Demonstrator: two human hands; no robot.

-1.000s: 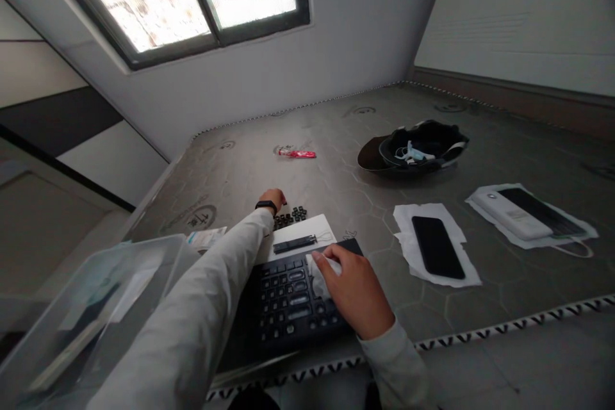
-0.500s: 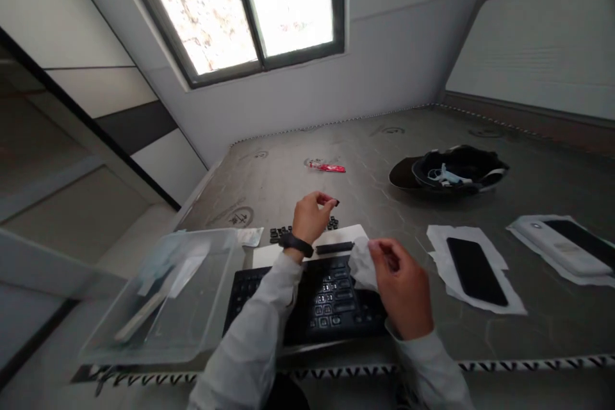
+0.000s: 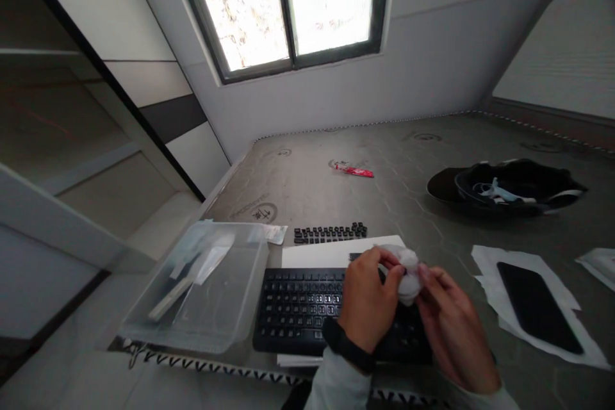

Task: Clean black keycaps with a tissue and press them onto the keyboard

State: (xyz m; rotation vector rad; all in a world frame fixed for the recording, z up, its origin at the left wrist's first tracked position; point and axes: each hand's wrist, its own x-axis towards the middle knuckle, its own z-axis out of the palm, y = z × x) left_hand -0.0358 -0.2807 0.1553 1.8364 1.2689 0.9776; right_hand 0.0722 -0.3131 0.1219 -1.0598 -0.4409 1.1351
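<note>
Pinched in my left hand (image 3: 368,301), which wears a black wristband, is a small black keycap (image 3: 402,271), partly hidden by the fingers. My right hand (image 3: 456,327) grips a crumpled white tissue (image 3: 408,288) and presses it against the keycap. Both hands meet above the right part of a black keyboard (image 3: 298,311) whose keycaps are off, at least in the visible middle. White paper (image 3: 312,257) lies under the keyboard. Several loose black keycaps (image 3: 329,234) stand in rows just behind the paper.
Left of the keyboard is a clear plastic box (image 3: 216,314) holding white slips and a stick-like tool. A red packet (image 3: 355,171) lies farther back. On the right are a black cap (image 3: 509,192) with a mask inside and a phone (image 3: 538,307) on white tissue.
My left hand has come back from the loose keycaps with a keycap and met my right hand at the tissue. The view has shifted left.
</note>
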